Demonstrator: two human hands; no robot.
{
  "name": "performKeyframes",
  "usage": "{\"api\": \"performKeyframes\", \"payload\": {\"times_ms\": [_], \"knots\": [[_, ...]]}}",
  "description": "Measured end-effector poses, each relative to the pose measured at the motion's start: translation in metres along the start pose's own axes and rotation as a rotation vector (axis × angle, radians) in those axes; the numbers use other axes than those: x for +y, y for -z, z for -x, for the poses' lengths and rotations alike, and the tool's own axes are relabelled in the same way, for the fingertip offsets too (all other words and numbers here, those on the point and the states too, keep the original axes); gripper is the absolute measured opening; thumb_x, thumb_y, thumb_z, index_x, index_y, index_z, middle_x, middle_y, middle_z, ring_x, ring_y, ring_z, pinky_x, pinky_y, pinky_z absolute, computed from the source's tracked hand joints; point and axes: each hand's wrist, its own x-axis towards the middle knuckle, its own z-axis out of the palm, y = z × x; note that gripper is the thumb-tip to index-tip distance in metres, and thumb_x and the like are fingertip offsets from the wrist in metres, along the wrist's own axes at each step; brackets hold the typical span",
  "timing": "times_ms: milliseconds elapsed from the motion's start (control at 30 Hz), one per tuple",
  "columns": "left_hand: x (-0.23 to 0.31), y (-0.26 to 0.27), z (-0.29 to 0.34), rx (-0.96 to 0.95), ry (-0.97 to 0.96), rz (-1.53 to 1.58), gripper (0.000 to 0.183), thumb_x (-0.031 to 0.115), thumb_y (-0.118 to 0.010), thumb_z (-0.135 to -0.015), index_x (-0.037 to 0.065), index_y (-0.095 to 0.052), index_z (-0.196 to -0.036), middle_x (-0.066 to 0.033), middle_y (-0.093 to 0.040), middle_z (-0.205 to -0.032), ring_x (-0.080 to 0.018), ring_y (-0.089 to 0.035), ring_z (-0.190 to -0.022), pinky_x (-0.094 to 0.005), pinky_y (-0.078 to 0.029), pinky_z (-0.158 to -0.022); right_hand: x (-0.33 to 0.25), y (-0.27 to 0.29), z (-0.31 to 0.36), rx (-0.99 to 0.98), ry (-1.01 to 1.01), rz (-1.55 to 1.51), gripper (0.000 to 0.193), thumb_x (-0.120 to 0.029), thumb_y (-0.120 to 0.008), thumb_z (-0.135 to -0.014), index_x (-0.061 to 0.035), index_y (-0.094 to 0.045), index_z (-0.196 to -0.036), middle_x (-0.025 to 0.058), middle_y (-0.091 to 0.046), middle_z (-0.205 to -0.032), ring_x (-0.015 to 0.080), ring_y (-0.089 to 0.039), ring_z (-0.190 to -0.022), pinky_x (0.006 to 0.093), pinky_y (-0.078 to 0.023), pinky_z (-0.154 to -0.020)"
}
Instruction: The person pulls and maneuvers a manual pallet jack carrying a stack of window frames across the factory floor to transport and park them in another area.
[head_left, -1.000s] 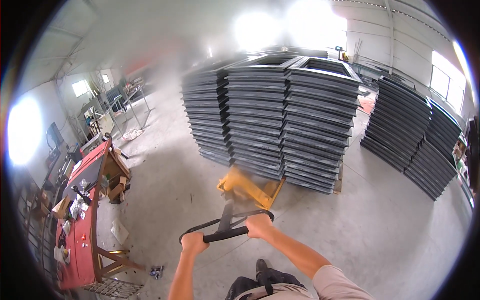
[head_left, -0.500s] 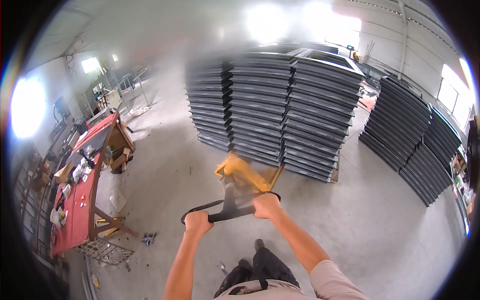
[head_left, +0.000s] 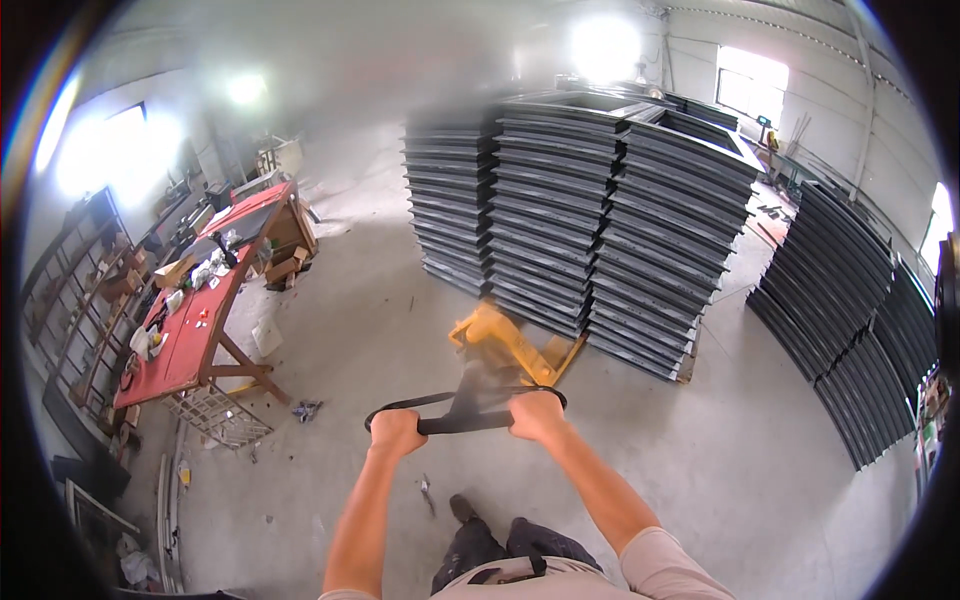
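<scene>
Both my hands are wrapped round the black loop handle point(head_left: 465, 424) of a yellow pallet jack point(head_left: 518, 350). My left hand point(head_left: 397, 432) grips the left end of the bar, and my right hand point(head_left: 538, 414) grips it near the right end. The dark shaft below the handle is smeared by blur. Beyond the handle, the jack's yellow body stands against the foot of tall stacks of dark grey rectangular frames point(head_left: 560, 200). Its forks are mostly hidden by the stacks.
At left stands a red-topped workbench point(head_left: 185, 345) with small parts, with a metal grid point(head_left: 215, 415) beside its legs. More dark frames point(head_left: 830, 300) are stacked at right. Small debris point(head_left: 307, 410) lies on the concrete floor point(head_left: 340, 330). Shelving point(head_left: 85, 320) lines the left wall.
Stacks, workbench and jack body have shifted rightward in view. My feet have changed places, the left one now forward. Both hands keep their hold on the handle.
</scene>
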Motion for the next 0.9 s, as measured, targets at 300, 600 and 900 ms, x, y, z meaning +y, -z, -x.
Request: {"api": "performKeyframes", "payload": {"times_ms": [300,600,900], "knots": [[0.089,-0.014,0.126,0.009,0.046,0.021,0.015,0.024,-0.065,-0.066,0.012,-0.07,-0.071,-0.0074,-0.067,-0.072,-0.0272,-0.066,-0.071,-0.0382,-0.05,-0.061,0.018,-0.004,0.143,0.006,0.019,0.011,0.017,-0.015,-0.062,-0.062,-0.0077,-0.069,-0.075,0.0123,-0.068,-0.076,0.0319,-0.065,-0.073,0.0424,-0.05,-0.06],[0.203,-0.028,0.253,0.08,0.106,0.086,0.013,0.021,-0.066,-0.067,0.01,-0.07,-0.072,-0.0086,-0.067,-0.071,-0.0282,-0.066,-0.07,-0.04,-0.05,-0.062,0.062,-0.023,0.289,-0.006,0.028,0.059,0.018,-0.017,-0.062,-0.064,-0.01,-0.068,-0.079,0.0114,-0.067,-0.078,0.0321,-0.065,-0.077,0.0429,-0.051,-0.064],[0.345,-0.041,0.376,0.012,0.208,0.005,0.012,0.021,-0.065,-0.066,0.011,-0.07,-0.071,-0.0065,-0.067,-0.072,-0.027,-0.066,-0.072,-0.0379,-0.05,-0.061,0.124,-0.032,0.446,-0.023,0.154,0.094,0.019,-0.019,-0.063,-0.065,-0.0098,-0.068,-0.081,0.0114,-0.067,-0.077,0.0315,-0.065,-0.077,0.0433,-0.052,-0.065]]}}
